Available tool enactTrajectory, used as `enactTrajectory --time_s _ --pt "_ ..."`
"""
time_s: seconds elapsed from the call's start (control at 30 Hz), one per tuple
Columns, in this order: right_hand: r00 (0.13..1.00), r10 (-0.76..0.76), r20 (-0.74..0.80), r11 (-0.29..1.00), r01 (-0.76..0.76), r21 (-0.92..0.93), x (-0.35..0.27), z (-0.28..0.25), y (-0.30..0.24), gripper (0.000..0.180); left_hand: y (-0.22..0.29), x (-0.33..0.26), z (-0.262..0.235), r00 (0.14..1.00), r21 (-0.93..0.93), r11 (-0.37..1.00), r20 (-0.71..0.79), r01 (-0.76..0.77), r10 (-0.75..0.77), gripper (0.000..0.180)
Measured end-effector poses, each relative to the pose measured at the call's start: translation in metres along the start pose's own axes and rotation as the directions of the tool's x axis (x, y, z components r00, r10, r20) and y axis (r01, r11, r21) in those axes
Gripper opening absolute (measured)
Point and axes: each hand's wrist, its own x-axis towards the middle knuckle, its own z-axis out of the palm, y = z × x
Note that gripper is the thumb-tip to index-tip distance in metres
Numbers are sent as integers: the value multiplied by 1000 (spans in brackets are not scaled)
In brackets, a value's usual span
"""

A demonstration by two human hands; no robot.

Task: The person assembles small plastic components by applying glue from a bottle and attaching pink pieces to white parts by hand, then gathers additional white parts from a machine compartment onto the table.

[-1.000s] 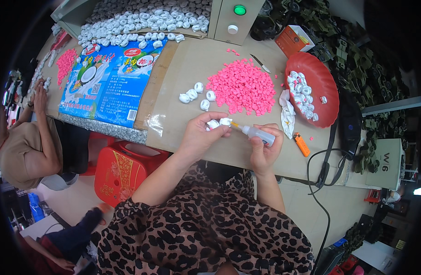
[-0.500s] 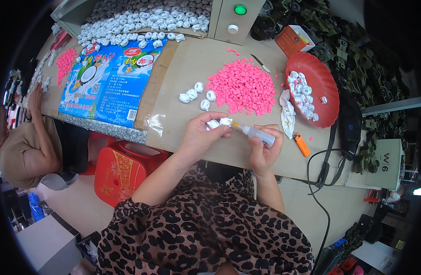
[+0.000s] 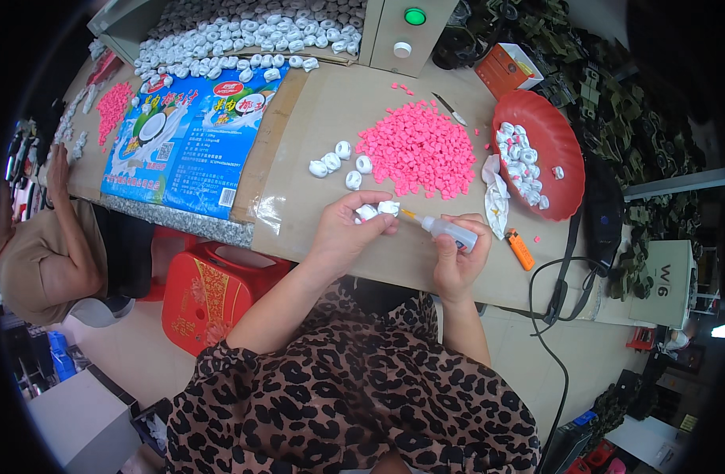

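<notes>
My left hand (image 3: 340, 231) is closed round small white rounded pieces (image 3: 387, 208), pinched between thumb and fingertips above the near part of the table. My right hand (image 3: 459, 267) grips a small translucent squeeze bottle (image 3: 451, 232), tilted to the left. Its thin yellow nozzle (image 3: 410, 215) points at the front white piece, close to it; whether they touch I cannot tell. Beyond my hands lies a heap of small pink pieces (image 3: 416, 150). Several loose white pieces (image 3: 331, 162) rest to the left of that heap.
At the right stands a red scalloped bowl (image 3: 566, 134) with white pieces inside. Near it lie an orange lighter (image 3: 520, 250), a crumpled white wrapper (image 3: 494, 197) and a small blade (image 3: 449, 109). A blue printed sheet (image 3: 192, 142) covers the left. A person (image 3: 50, 253) sits far left.
The bottle in my right hand has shifted slightly to the right, drawing its nozzle back from the white piece. My left hand stays nearly still. The other person's hand has moved a little.
</notes>
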Motion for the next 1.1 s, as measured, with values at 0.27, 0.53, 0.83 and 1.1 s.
enactTrajectory --time_s 0.27,0.53,0.83,1.1 --pt "1000 -2 2 1000 2 -16 0 -2 3 26 2 0 1 1000 -12 1000 2 1 -1 26" --pt "997 81 -2 993 -81 89 -3 0 1 26 2 -1 1 1000 -8 1000 14 -3 3 26" --pt "972 216 -91 894 -159 419 2 -1 -3 26 2 0 1 1000 -1 1000 22 -17 17 26" --pt "770 637 -26 542 -424 725 23 -30 -9 30 1 -1 -1 999 -20 1000 33 -8 9 26"
